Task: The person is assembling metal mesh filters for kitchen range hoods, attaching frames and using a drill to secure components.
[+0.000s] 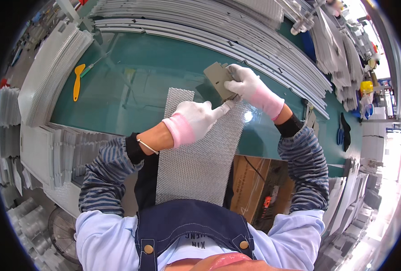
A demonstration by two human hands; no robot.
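left hand, gloved white, pressing down on a metal mesh sheet, forefinger stretched toward the right hand. right hand closed around a grey flat bracket at the sheet's far end. yellow scraper well left on the green table.

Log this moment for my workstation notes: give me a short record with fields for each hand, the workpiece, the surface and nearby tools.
left hand: white glove with pink cuff, fingers pressed on the mesh sheet near its far end
right hand: same kind of glove, gripping a flat grey metal piece
workpiece: long silver mesh sheet, running from the green table toward the person's apron
surface: green table
nearby tools: yellow scraper and a green-handled tool, far left, untouched
surroundings: stacked grey metal strips along the far edge
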